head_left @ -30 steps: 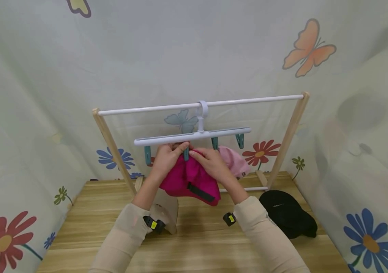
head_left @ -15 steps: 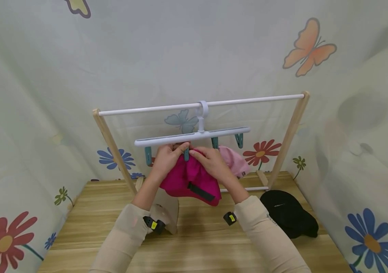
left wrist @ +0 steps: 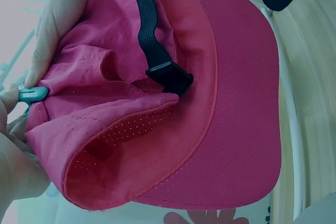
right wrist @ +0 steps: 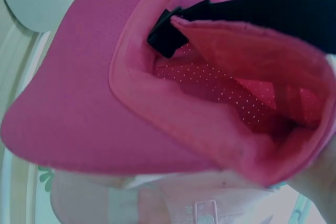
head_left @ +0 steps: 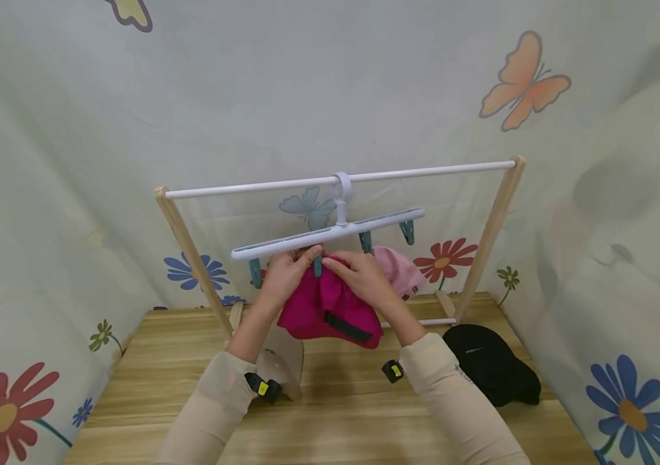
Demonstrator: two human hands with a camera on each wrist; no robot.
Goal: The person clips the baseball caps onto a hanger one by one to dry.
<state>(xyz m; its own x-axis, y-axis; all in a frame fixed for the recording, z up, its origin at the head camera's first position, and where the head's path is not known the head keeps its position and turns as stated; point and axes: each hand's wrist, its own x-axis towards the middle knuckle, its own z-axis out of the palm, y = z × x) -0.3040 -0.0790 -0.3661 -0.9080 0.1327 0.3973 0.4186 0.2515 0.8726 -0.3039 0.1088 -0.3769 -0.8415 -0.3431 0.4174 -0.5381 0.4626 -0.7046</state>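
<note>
A magenta cap [head_left: 330,309] with a black strap [left wrist: 148,24] and buckle hangs below a white hanger [head_left: 289,245]. My left hand [head_left: 286,276] pinches a teal clip [head_left: 318,265] under the hanger, at the gathered top of the cap. With my right hand [head_left: 363,276] I grip the cap's fabric just right of that clip. The left wrist view shows the clip's end against the cloth; its jaws are hidden. In the right wrist view the cap's brim [right wrist: 79,98] points left and its inside is visible.
A light pink cap [head_left: 398,271] hangs behind my right hand, near another teal clip [head_left: 366,241]. More clips hang at the hanger's ends. The hanger hooks on a rack's white rod [head_left: 429,171]. On the wooden table [head_left: 330,420] lie a black cap [head_left: 488,365] and a beige cap [head_left: 283,361].
The hanger has swivelled slightly: its left end is lower and its right end higher in view. The magenta cap has shifted a little right. Both hands keep their hold.
</note>
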